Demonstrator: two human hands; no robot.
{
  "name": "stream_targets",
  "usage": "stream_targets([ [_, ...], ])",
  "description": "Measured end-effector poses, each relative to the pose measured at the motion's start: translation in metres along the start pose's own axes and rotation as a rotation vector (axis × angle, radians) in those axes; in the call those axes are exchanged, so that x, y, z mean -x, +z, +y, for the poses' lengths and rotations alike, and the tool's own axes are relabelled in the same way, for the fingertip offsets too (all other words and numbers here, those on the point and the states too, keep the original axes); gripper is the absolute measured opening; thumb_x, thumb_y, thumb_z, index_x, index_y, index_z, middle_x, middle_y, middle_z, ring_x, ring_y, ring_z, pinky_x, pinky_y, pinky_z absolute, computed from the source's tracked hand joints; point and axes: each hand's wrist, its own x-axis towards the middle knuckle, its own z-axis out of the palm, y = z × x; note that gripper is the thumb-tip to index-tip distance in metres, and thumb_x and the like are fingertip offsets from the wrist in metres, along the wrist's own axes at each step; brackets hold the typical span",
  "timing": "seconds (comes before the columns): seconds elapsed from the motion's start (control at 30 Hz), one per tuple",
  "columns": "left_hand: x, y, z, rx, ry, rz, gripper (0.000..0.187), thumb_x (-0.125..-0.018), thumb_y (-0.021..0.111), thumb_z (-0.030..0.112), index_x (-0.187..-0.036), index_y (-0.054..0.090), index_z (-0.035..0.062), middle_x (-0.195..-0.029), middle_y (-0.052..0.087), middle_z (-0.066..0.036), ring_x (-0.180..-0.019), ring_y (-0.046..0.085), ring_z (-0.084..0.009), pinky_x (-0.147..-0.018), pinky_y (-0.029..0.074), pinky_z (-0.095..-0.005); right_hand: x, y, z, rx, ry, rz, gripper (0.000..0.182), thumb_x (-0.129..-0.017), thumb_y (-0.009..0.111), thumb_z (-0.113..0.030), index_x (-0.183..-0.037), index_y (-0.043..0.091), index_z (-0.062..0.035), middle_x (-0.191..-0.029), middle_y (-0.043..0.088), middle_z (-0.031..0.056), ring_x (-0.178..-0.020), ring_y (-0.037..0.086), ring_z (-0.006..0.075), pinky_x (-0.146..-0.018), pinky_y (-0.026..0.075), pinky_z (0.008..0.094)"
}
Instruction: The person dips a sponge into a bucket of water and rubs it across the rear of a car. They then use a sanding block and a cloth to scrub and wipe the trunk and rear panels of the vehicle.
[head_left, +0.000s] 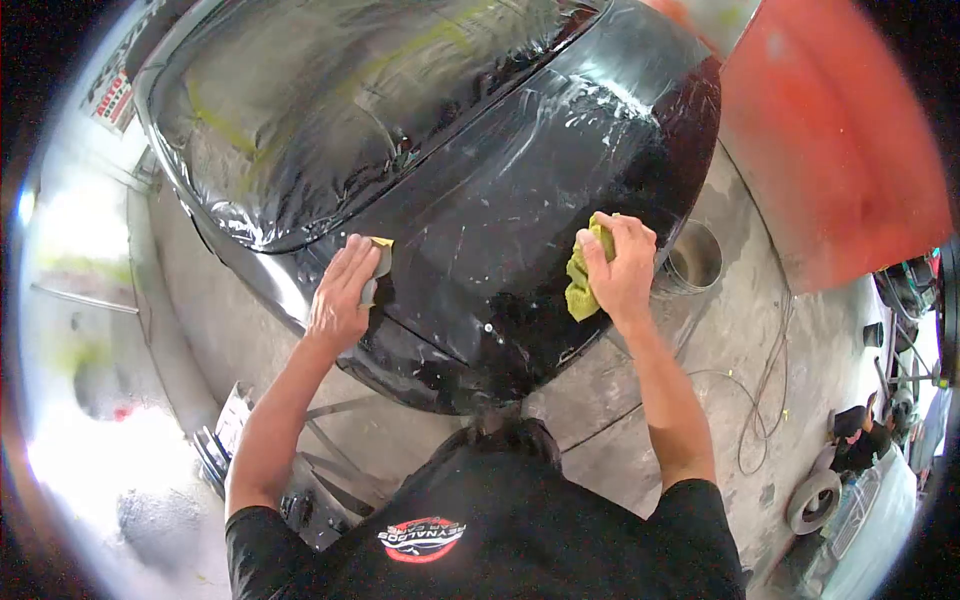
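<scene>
Head view: yellow cloth (580, 292) under the right hand's (622, 270) fingers (636, 230).

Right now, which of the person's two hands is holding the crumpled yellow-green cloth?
The right hand: its fingers grip the yellow-green cloth at the black panel. The left hand instead has a thin grey-and-yellow sheet.

Yellow-green cloth (580, 292), black car panel (455, 250) streaked white, grey-and-yellow sheet (384, 262)

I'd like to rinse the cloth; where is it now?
Right of centre in the head view, the cloth is in the right hand, on the car, left of the bucket.
</scene>
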Motion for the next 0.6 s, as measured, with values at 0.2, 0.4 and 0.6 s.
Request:
stream_targets([
  [0.2, -0.147, 0.054, 0.032, -0.012, 0.107, 0.041, 0.053, -0.090, 0.063, 0.006, -0.141, 0.054, -0.0029, -0.148, 0.053, -0.023, -0.146, 0.042, -0.0388, -0.123, 0.034, -0.0464, 0.001, 0.003, -0.002, -0.006, 0.066, 0.000, 0.035, -0.094, 0.071, -0.031, -0.117, 0.073, -0.0049, -0.114, 0.068, 0.0154, -0.113, 0.060, 0.0353, -0.101, 0.046, 0.0455],
  [0.4, -0.226, 0.108, 0.013, -0.035, 0.224, 0.081, 0.042, -0.094, 0.060, 0.013, -0.133, 0.058, -0.0013, -0.144, 0.057, -0.021, -0.138, 0.049, -0.0381, -0.119, 0.038, -0.0453, -0.004, -0.005, 0.007, 0.015, 0.016, -0.070, 0.030, -0.096, 0.070, -0.029, -0.113, 0.073, -0.0045, -0.111, 0.070, 0.0138, -0.110, 0.061, 0.0339, -0.100, 0.046, 0.0441],
  [0.6, -0.070, 0.017, -0.007, 0.045, 0.128, 0.017, 0.052, -0.090, 0.063, 0.002, -0.141, 0.057, -0.0005, -0.150, 0.055, -0.020, -0.146, 0.046, -0.0374, -0.120, 0.038, -0.0492, -0.020, -0.004, 0.044, 0.042, 0.212, 0.116, 0.030, -0.097, 0.068, -0.031, -0.110, 0.074, -0.0050, -0.108, 0.071, 0.0131, -0.106, 0.063, 0.0331, -0.097, 0.046, 0.0455],
])
